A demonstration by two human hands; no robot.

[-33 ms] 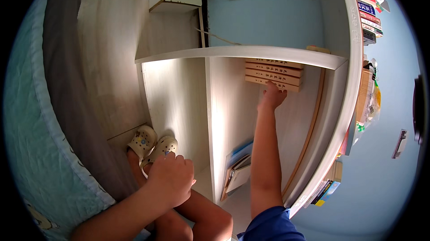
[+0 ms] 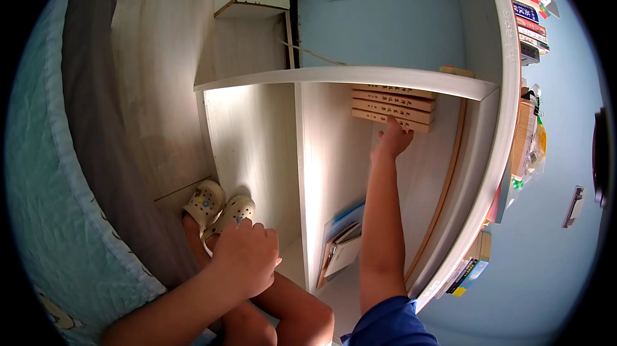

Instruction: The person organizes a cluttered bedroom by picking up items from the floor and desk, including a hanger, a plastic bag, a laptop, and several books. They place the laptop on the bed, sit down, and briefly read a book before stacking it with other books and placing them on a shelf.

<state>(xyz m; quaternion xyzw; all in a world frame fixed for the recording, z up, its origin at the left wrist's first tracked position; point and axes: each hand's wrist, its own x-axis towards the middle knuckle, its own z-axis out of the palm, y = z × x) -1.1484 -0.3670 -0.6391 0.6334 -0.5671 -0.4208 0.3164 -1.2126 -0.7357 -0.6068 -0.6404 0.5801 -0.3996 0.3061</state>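
My right hand reaches into the right compartment of a white shelf. Its fingers are apart, and one fingertip rests on the spine of the nearest book. This book belongs to a stack-like row of tan books with dark lettering on their spines. The hand touches that book without being closed around it. My left hand hangs above my knees, curled into a loose fist with its back toward me. Nothing sticks out of it; its palm is hidden.
A few flat books or folders lean lower in the same compartment. An upright divider separates it from the left compartment. Cream clogs are on my feet. A quilted bed cover lies at left, and several books stand at far right.
My right hand has shifted very slightly, its extended finger moving a little right along the book's spine. The left hand and the books look unchanged.
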